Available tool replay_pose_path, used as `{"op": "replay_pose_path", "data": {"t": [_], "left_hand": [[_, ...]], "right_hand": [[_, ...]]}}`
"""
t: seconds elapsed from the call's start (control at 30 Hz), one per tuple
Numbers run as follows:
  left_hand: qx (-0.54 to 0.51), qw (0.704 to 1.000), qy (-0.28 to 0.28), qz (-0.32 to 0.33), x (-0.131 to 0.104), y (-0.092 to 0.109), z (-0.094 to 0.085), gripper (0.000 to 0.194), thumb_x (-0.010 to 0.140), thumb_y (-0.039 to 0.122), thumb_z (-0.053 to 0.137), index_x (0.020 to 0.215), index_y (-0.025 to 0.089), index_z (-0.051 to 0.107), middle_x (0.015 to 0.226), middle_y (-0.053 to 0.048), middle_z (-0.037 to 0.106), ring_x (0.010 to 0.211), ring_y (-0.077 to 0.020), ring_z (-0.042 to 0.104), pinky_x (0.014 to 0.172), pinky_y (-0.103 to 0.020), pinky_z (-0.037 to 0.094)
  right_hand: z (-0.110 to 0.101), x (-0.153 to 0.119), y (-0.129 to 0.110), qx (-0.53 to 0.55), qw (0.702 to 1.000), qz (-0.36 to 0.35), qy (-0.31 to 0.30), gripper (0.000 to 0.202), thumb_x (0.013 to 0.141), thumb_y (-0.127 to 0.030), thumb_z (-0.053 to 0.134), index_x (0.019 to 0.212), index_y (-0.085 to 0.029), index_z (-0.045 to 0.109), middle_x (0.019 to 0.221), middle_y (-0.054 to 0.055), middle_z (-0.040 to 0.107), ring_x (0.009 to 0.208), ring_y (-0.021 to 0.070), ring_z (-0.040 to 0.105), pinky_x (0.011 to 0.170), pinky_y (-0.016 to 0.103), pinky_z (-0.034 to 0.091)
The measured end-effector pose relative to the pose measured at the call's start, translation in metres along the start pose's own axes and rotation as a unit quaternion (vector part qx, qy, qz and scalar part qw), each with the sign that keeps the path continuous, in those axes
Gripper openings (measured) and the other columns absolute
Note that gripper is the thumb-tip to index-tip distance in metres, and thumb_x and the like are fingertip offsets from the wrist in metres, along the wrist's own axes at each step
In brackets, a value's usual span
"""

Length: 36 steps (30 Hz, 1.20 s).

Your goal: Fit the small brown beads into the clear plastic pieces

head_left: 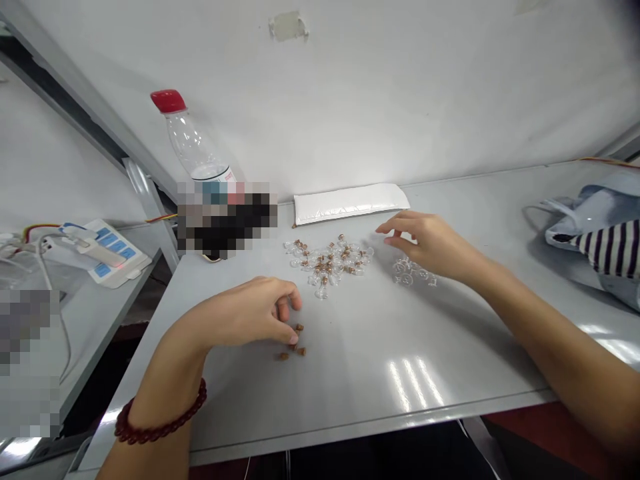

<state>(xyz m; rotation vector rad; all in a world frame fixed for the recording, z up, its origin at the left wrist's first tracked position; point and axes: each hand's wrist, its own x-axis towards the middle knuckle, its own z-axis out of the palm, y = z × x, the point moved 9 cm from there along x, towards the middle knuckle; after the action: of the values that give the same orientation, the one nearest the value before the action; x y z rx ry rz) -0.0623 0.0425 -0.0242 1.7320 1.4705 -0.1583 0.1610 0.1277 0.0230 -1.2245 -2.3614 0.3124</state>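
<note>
My left hand (255, 312) is over a few small brown corks (301, 351) on the grey table, its thumb tip touching or just above one of them. Its fingers are curled but apart from the thumb. My right hand (425, 241) hovers with thumb and fingers apart, nothing visible between them. Below its palm lie several clear glass pieces without corks (407, 273). Between the hands, towards the wall, several tiny glass bottles with cork stoppers (327, 265) lie in a loose pile.
A white padded packet (353, 203) lies against the wall. At the left stand a red-capped bottle (193, 143) and a blurred dark object (230, 223). A power strip (117, 257) sits farther left. A striped cloth bag (603, 247) is at the right.
</note>
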Motion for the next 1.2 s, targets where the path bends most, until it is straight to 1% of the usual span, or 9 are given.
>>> {"op": "replay_pose_path", "data": {"t": [0.13, 0.23, 0.3, 0.47, 0.53, 0.7, 0.9, 1.03, 1.2], "left_hand": [[0.005, 1.000, -0.021, 0.004, -0.001, 0.010, 0.006, 0.023, 0.066, 0.036, 0.062, 0.083, 0.021, 0.064, 0.078, -0.001, 0.069, 0.071, -0.0177, 0.061, 0.059, -0.025, 0.042], [0.005, 0.999, -0.041, 0.003, -0.001, 0.015, 0.010, 0.016, 0.068, 0.032, 0.058, 0.078, 0.020, 0.064, 0.072, -0.001, 0.068, 0.069, -0.0172, 0.061, 0.058, -0.024, 0.042], [0.003, 0.999, -0.046, 0.010, 0.000, 0.017, 0.012, 0.015, 0.069, 0.030, 0.057, 0.077, 0.020, 0.064, 0.071, -0.001, 0.068, 0.068, -0.0167, 0.060, 0.057, -0.024, 0.042], [-0.007, 0.998, -0.052, 0.019, 0.004, 0.018, 0.016, 0.013, 0.071, 0.028, 0.055, 0.076, 0.020, 0.064, 0.069, 0.000, 0.067, 0.063, -0.0152, 0.058, 0.054, -0.023, 0.040], [-0.003, 0.999, -0.050, 0.015, 0.005, 0.019, 0.016, 0.013, 0.072, 0.029, 0.054, 0.074, 0.020, 0.063, 0.068, 0.000, 0.066, 0.062, -0.0149, 0.057, 0.053, -0.023, 0.039], [0.001, 0.999, -0.043, 0.018, 0.006, 0.020, 0.016, 0.012, 0.073, 0.029, 0.055, 0.074, 0.019, 0.062, 0.065, 0.001, 0.064, 0.060, -0.0136, 0.055, 0.052, -0.022, 0.039], [-0.034, 0.997, -0.063, 0.019, 0.005, 0.022, 0.013, 0.017, 0.074, 0.035, 0.059, 0.078, 0.018, 0.064, 0.072, -0.002, 0.069, 0.065, -0.0150, 0.060, 0.057, -0.023, 0.043], [-0.022, 0.997, -0.066, 0.017, 0.005, 0.019, 0.011, 0.021, 0.073, 0.038, 0.064, 0.081, 0.019, 0.064, 0.071, -0.001, 0.069, 0.065, -0.0152, 0.060, 0.059, -0.023, 0.043], [-0.012, 0.997, -0.065, 0.027, 0.007, 0.014, 0.011, 0.022, 0.070, 0.038, 0.067, 0.080, 0.019, 0.065, 0.068, 0.000, 0.066, 0.064, -0.0141, 0.058, 0.057, -0.022, 0.041]], "right_hand": [[-0.021, -0.001, 0.024, -0.018, 0.999, 0.048, 0.006, 0.022, 0.086, -0.027, 0.052, 0.094, -0.022, 0.072, 0.091, 0.007, 0.069, 0.072, 0.0185, 0.061, 0.063, 0.034, 0.048], [-0.022, -0.004, 0.040, -0.024, 0.995, 0.091, -0.035, 0.020, 0.083, -0.028, 0.055, 0.092, -0.022, 0.073, 0.086, 0.005, 0.069, 0.066, 0.0171, 0.060, 0.060, 0.033, 0.048], [-0.020, -0.006, 0.046, -0.020, 0.992, 0.104, -0.063, 0.020, 0.081, -0.026, 0.056, 0.091, -0.023, 0.073, 0.084, 0.004, 0.070, 0.065, 0.0167, 0.061, 0.059, 0.032, 0.047], [-0.006, -0.010, 0.042, 0.040, 0.987, 0.070, -0.137, 0.023, 0.081, -0.025, 0.055, 0.095, -0.025, 0.073, 0.086, 0.002, 0.072, 0.071, 0.0171, 0.063, 0.061, 0.030, 0.048], [-0.001, -0.011, 0.040, 0.057, 0.985, 0.056, -0.153, 0.023, 0.080, -0.027, 0.056, 0.095, -0.025, 0.074, 0.088, 0.002, 0.073, 0.072, 0.0172, 0.064, 0.060, 0.030, 0.048], [0.006, -0.010, 0.038, 0.063, 0.984, 0.052, -0.159, 0.022, 0.079, -0.025, 0.057, 0.092, -0.023, 0.074, 0.091, 0.004, 0.073, 0.077, 0.0189, 0.065, 0.060, 0.029, 0.048], [0.012, -0.009, 0.034, 0.072, 0.979, 0.078, -0.176, 0.026, 0.079, -0.021, 0.054, 0.096, -0.020, 0.073, 0.101, 0.006, 0.071, 0.089, 0.0215, 0.065, 0.073, 0.033, 0.050], [0.014, -0.009, 0.034, 0.068, 0.981, 0.073, -0.167, 0.026, 0.080, -0.020, 0.052, 0.097, -0.019, 0.072, 0.102, 0.007, 0.070, 0.090, 0.0215, 0.064, 0.074, 0.035, 0.050], [0.013, -0.008, 0.044, 0.081, 0.979, 0.095, -0.160, 0.026, 0.078, -0.020, 0.055, 0.099, -0.018, 0.071, 0.099, 0.007, 0.070, 0.088, 0.0203, 0.063, 0.076, 0.035, 0.050]]}}
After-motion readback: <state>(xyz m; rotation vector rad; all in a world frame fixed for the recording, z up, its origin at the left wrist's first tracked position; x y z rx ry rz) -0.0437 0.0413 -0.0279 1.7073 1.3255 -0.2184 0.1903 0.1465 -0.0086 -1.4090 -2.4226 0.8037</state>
